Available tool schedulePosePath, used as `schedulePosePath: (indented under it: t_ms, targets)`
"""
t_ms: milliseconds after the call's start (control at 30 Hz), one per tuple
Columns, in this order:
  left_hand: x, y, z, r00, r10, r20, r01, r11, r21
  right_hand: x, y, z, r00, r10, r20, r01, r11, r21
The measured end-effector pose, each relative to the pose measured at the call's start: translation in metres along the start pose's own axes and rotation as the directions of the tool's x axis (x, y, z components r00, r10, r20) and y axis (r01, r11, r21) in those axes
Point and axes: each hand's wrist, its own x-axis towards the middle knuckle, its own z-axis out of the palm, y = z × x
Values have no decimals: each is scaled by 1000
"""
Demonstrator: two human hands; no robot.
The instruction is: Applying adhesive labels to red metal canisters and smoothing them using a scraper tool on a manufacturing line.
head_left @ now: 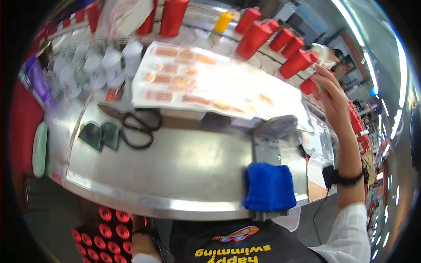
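Note:
My right hand point(332, 94) is raised at the far right with its fingers stretched out and somewhat apart. Its fingertips are beside a red cup point(308, 86) in the row along the back; whether they touch it I cannot tell. Another red cup point(296, 64) stands just left of those fingers. Low at the left, my left hand point(138, 222) is below the table's front edge, next to several red round-ended pieces point(105, 231). Most of that hand is hidden, its fingers included.
A steel table point(193, 153) holds black-handled scissors point(139, 128), two dark green pieces point(101, 135), a blue folded cloth point(269, 186) and a sticker-printed white sheet point(210, 81). White cups point(112, 65) cluster at the back left. A yellow cup point(223, 22) stands among the red ones.

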Motion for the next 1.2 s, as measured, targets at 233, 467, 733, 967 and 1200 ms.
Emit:
schedulePosePath:
  t_ms: [233, 467, 733, 967, 1200]
  targets:
    - [-41, 26, -51, 991, 42, -126, -43, 999, -1, 159, 154, 88, 968, 248, 21, -227, 912, -343]
    - [89, 151, -76, 974, -20, -226, 45, 994, 104, 189, 229, 134, 965, 245, -91, -258, 950, -177]
    - [117, 277, -117, 968, 252, -12, -252, 963, -93, 138, 205, 100, 940, 275, -200, -299, 949, -101]
    - [167, 340, -88, 854, 501, 136, -448, 843, -297, 55, 118, -77, 978, 164, -128, -117, 942, 316]
    - [222, 478, -2, 763, 574, 295, -116, 572, -812, -34, -8, -66, 996, 66, 54, -81, 559, 825]
